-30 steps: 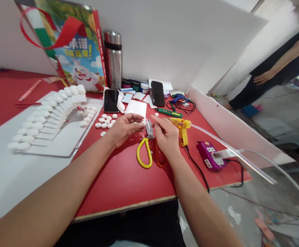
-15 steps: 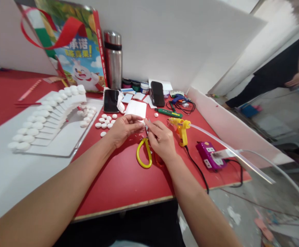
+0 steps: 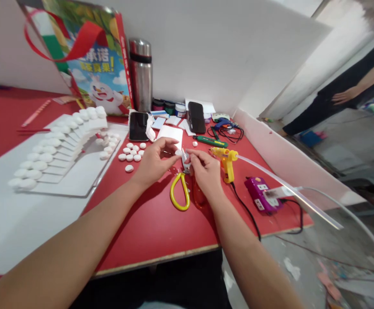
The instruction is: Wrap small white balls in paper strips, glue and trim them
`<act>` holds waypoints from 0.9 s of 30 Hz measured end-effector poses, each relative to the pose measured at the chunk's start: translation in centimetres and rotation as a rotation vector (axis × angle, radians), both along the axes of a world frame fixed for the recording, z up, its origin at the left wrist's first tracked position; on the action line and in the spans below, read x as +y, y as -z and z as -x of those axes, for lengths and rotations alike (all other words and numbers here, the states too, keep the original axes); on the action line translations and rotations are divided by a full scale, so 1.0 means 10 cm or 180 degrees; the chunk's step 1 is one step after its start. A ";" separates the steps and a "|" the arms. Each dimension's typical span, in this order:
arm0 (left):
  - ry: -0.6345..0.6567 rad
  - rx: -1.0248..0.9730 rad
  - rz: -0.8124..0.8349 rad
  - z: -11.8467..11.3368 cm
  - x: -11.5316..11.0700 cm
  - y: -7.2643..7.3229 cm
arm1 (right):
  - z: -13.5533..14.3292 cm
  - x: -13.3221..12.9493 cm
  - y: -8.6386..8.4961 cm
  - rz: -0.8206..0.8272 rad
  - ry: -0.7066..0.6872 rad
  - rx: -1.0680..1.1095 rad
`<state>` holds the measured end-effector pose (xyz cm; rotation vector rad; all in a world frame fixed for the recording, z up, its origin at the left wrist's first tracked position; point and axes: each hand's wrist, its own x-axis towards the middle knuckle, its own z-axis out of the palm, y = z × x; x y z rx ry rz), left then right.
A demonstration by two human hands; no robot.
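My left hand pinches a small white piece between thumb and fingertips. Close beside it, my right hand has its fingers pressed together; whatever they hold is too small to make out. Scissors with one yellow handle and one red handle lie on the red table below the hands, the blades partly under them. Several white oval pieces lie left of my left hand. Behind the hands is a white paper.
A yellow glue gun and purple power strip are at right. A stepped white model stands at left. Behind are phones, a steel flask and a bag. A person's hand shows at far right.
My hands have moved slightly apart, and the white piece and scissor blades show between them. The other person's hand at far right has shifted up and left.
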<state>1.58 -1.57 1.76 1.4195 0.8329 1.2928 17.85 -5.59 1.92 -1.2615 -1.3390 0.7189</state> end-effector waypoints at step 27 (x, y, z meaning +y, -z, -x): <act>0.0113 0.0470 -0.0784 -0.06 -0.04 0.03 | -0.02 0.03 -0.13 0.1242 -0.0864 0.2014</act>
